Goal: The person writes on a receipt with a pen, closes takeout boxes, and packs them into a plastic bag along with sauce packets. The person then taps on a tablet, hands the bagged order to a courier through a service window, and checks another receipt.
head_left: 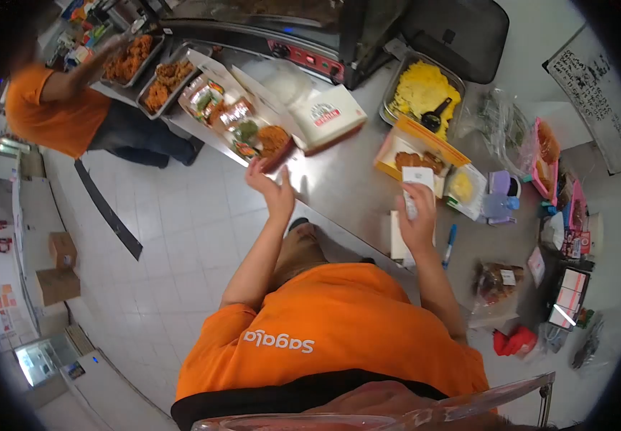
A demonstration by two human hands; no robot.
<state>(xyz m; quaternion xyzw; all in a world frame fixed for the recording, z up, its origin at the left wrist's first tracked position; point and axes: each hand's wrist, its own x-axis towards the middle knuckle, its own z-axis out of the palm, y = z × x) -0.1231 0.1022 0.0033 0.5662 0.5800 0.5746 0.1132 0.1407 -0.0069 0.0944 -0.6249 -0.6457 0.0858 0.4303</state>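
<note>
My left hand (274, 195) has its fingers apart at the near end of an open white food box (297, 131). It is at the box's edge, but I cannot tell whether it presses on it. Inside the box are fried chicken (274, 140), a dark green item and several wrapped packets. A white paper slip (417, 175) with small print is held in my right hand (418, 217). Just beyond the slip stands an open yellow-edged box (389, 154) with fried pieces (417, 161) in it. A closed white box (328, 118) sits between the two open boxes.
A metal pan (391, 108) holds yellow food and a black scoop (436, 113). A warmer (296, 54) stands behind the boxes. To the right are a blue pen (450, 244) and a bagged item (496, 287). A co-worker (73, 108) stands left, beside trays of chicken (160, 97).
</note>
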